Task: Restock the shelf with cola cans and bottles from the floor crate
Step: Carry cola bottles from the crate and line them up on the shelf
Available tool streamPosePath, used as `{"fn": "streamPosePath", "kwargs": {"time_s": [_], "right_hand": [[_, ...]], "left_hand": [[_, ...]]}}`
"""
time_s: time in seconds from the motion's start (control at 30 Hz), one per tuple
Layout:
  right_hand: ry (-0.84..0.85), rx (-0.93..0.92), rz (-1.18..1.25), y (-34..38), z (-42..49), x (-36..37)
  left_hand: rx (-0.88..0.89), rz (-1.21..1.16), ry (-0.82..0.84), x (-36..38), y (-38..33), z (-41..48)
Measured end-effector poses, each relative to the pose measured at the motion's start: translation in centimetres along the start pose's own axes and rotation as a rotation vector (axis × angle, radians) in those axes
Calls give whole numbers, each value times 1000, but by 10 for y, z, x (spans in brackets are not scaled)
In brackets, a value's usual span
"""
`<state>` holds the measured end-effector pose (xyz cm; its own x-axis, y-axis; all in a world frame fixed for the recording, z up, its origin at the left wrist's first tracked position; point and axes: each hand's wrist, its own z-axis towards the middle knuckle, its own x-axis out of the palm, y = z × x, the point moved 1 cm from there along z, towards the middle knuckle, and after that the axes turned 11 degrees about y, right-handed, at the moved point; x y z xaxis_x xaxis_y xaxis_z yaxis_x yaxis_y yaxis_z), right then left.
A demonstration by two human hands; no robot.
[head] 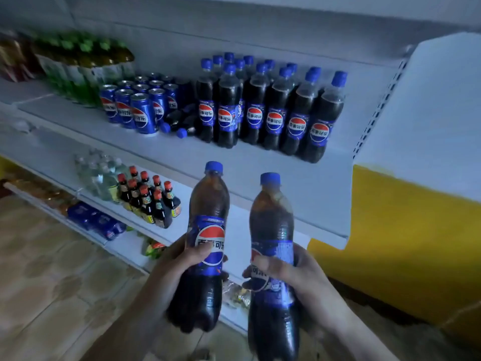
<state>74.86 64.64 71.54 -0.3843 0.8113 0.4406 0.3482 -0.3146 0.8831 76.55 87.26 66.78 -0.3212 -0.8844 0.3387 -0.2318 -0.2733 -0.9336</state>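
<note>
Pretty dim where I'm standing, and the whole view has a cold bluish cast. Green bottles (78, 63) far left are smeared with blur, and the shelf (260, 162) lines bow from the wide lens. Cola bottles (273, 110) in the middle row look sharpest; the floor (39, 256) is soft and murky.

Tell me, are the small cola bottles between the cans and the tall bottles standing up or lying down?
Lying down. The small dark plastic cola bottles rest on their sides, blue caps pointing forward.

Glossy plastic cola bottles (268, 110); matt white shelf (260, 165).
</note>
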Motion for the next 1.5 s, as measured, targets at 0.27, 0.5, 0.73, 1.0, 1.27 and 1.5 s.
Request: {"fn": "streamPosePath", "kwargs": {"time_s": [0.27, 0.5, 0.73, 1.0, 1.27, 1.5], "right_hand": [[-216, -273, 28, 21, 79, 17], [-321, -390, -146, 50, 119, 11], [-443, -510, -469, 87, 155, -15], [-424, -404, -788, 82, 178, -52], [-370, -249, -893, 67, 178, -60], [-713, -352, -861, 26, 191, -62]], "left_hand": [[140, 185, 79, -25, -71, 63], [219, 346, 141, -32, -96, 121], [255, 446, 176, -40, -128, 190], [260, 438, 285, -64, -118, 237], [255, 624, 368, -78, -111, 239], [279, 938, 238, -87, -84, 222]]}}
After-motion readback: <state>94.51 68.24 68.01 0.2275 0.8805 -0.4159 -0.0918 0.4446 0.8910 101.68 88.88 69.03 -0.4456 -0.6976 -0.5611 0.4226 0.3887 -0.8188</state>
